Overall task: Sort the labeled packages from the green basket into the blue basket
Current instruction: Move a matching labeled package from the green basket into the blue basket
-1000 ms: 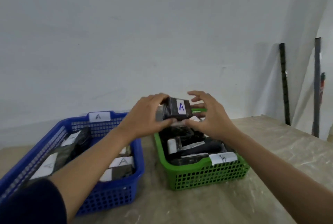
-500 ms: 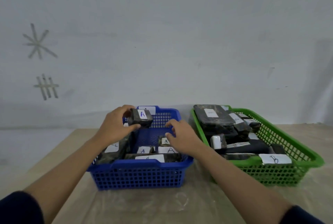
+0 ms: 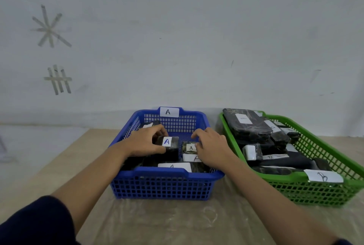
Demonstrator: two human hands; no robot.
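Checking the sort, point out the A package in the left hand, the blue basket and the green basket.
A package (image 3: 167, 142): head view, its white label.
Blue basket (image 3: 161, 186): head view, near wall.
Green basket (image 3: 307, 191): head view, near wall.

Left hand (image 3: 146, 143) covering the near-left part of the package marked A (image 3: 169, 144); fingertips tucking behind it, grip only partly showing. Right hand (image 3: 211, 149) hiding the right edges of two small labelled packages (image 3: 190, 148) in the blue basket (image 3: 163, 183). Handwriting on several green basket (image 3: 315, 191) labels being too small for reading. Both sleeves (image 3: 33, 223) running off the bottom edge.
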